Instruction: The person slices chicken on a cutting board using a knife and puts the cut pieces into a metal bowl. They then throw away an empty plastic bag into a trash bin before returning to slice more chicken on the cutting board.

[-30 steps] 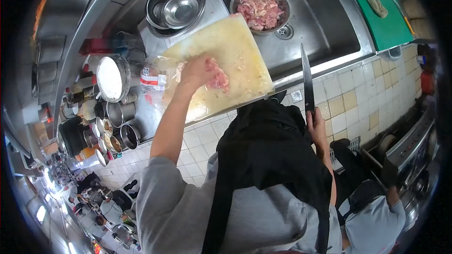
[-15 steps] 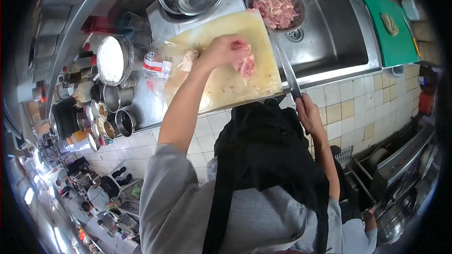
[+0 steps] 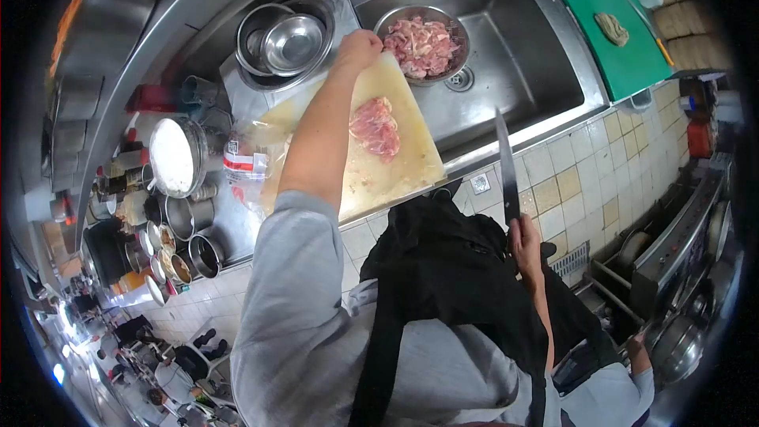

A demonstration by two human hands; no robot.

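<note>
A long knife [image 3: 507, 166] points away from me, its handle in my right hand [image 3: 525, 241], off the counter's front edge above the floor. My left hand [image 3: 360, 49] is at the far edge of the yellowish cutting board [image 3: 407, 160], beside the metal bowl of cut meat [image 3: 421, 46]. Its fingers are curled, and whatever they hold is too small to make out. One piece of raw meat [image 3: 375, 128] lies on the board, to the right of my left forearm. A plastic bag with a red and white label [image 3: 247, 161] rests at the board's left side.
The sink [image 3: 514, 47] lies right of the board, with a green board [image 3: 613, 43] and a cloth [image 3: 612, 29] beyond it. Nested steel bowls [image 3: 292, 43] stand behind. White-filled container [image 3: 175, 156] and pots are left. A co-worker [image 3: 609, 395] is at the lower right.
My left hand has let go of the meat piece, now flat on the board, and moved away to the board's far edge. The knife has swung outward from the board again.
</note>
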